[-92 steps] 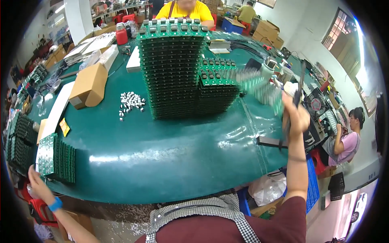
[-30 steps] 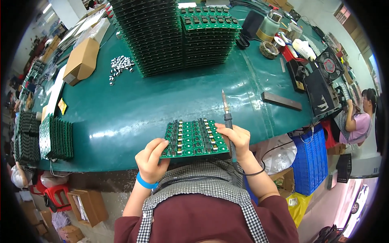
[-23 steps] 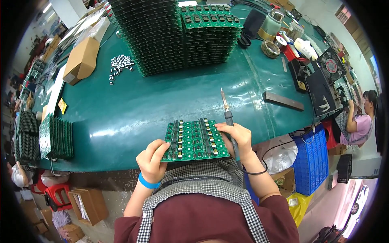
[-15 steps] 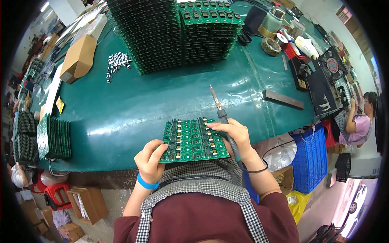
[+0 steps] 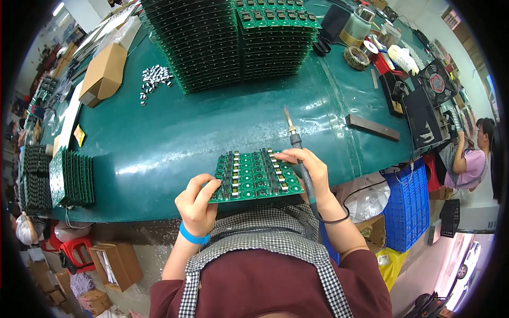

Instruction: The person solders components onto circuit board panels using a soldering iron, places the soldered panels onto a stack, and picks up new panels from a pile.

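Observation:
A green panel of circuit boards (image 5: 247, 179), set with rows of black and white parts, is held near the front edge of the table. My left hand (image 5: 196, 204) pinches its left edge between thumb and fingers. At the panel's right side, my right hand (image 5: 314, 170) has its fingertips on the upper right corner. The same hand carries a soldering iron (image 5: 296, 140), its handle lying across the palm and its bare tip pointing away over the table. A black cord runs from the iron's handle around my right forearm.
Tall stacks of circuit boards (image 5: 212, 58) stand at the far middle; smaller ones (image 5: 71, 177) sit left. Small white-and-black components (image 5: 155, 76) lie near a cardboard box (image 5: 103, 74). To the right are a dark bar (image 5: 373, 127), tape roll (image 5: 357, 58), fan (image 5: 436, 84) and co-worker (image 5: 469, 164).
The panel has tilted, its far edge rising slightly. The soldering iron has shifted a little to the right and nearer, together with my right hand.

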The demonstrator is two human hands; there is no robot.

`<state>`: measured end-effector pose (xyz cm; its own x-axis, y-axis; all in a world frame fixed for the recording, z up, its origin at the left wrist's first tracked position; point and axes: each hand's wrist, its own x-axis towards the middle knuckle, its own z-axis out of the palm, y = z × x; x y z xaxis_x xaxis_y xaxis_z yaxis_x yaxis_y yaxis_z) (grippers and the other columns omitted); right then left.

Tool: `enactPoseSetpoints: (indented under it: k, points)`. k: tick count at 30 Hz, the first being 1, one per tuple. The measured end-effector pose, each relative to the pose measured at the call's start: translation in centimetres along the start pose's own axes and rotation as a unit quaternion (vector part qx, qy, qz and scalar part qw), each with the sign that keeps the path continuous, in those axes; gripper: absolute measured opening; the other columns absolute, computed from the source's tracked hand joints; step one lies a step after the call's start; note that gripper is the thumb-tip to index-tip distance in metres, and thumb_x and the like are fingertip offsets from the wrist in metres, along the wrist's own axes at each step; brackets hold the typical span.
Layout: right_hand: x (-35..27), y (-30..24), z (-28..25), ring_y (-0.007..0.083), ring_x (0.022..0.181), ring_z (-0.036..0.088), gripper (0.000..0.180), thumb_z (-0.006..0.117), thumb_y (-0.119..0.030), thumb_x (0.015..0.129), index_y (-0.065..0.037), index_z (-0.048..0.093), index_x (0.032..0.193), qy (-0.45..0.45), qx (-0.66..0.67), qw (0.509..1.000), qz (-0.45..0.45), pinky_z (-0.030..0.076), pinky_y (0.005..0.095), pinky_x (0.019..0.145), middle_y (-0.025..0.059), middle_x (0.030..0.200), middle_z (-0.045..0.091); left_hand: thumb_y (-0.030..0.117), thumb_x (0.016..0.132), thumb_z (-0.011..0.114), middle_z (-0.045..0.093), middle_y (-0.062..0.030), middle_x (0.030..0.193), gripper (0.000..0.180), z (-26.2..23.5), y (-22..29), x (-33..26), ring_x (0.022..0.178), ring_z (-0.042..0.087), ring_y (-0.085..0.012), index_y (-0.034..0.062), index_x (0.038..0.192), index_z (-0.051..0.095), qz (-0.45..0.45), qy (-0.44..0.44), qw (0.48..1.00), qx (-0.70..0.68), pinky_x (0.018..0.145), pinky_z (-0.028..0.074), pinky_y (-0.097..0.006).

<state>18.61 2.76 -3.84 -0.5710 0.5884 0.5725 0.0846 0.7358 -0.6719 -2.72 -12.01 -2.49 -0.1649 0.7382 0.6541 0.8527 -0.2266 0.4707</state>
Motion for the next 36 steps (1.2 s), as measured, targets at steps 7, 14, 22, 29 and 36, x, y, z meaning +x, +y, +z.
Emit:
enactPoseSetpoints:
  k: [7,14,22,29,36]
  points:
    - [-1.8,0.6,0.0,0.0223,0.091,0.070,0.041,0.069,0.008,0.073,-0.004,0.055,0.109,0.055,0.009,0.994,0.099,0.054,0.0286,0.076,0.0113,0.097,0.071,-0.010,0.053,0.057,0.062,-0.0120,0.089,0.040,0.1,0.1,0.2,0.059,0.059,-0.0250,0.0014,0.090,0.064,-0.012,0.009,1.000,-0.007,0.052,0.047,-0.032]
    - [-1.8,0.7,0.5,0.0218,0.088,0.070,0.038,0.069,0.008,0.073,-0.004,0.055,0.107,0.073,-0.010,0.994,0.078,0.055,0.0284,0.074,0.0109,0.093,0.071,-0.011,0.053,0.056,0.063,-0.0124,0.090,0.041,0.2,0.0,-0.1,0.061,0.061,-0.0258,0.0013,0.091,0.064,-0.015,0.010,1.000,-0.012,0.053,0.048,-0.032]
    - [-2.0,1.1,0.6,0.0221,0.088,0.071,0.037,0.070,0.008,0.073,-0.003,0.056,0.106,0.078,-0.003,0.995,0.065,0.055,0.0286,0.074,0.0117,0.093,0.071,-0.011,0.052,0.056,0.063,-0.0143,0.091,0.044,0.1,0.2,-0.1,0.070,0.064,-0.0286,0.0000,0.094,0.063,-0.029,0.006,0.999,-0.023,0.059,0.052,-0.033]
    - [-2.1,1.3,0.6,0.0228,0.087,0.071,0.037,0.070,0.007,0.073,-0.002,0.056,0.106,0.075,0.004,0.995,0.061,0.055,0.0291,0.074,0.0122,0.093,0.071,-0.010,0.054,0.059,0.064,-0.0152,0.091,0.040,-0.1,0.1,-0.4,0.074,0.065,-0.0305,-0.0010,0.093,0.062,-0.027,-0.009,0.999,-0.029,0.062,0.053,-0.034]
    - [-2.4,1.0,0.7,0.0224,0.087,0.071,0.036,0.070,0.007,0.073,-0.002,0.056,0.105,0.075,0.002,0.996,0.051,0.055,0.0290,0.072,0.0118,0.093,0.071,-0.008,0.054,0.061,0.064,-0.0153,0.092,0.037,-0.3,0.0,-0.9,0.071,0.065,-0.0299,-0.0008,0.091,0.062,-0.020,-0.015,0.999,-0.028,0.059,0.052,-0.034]
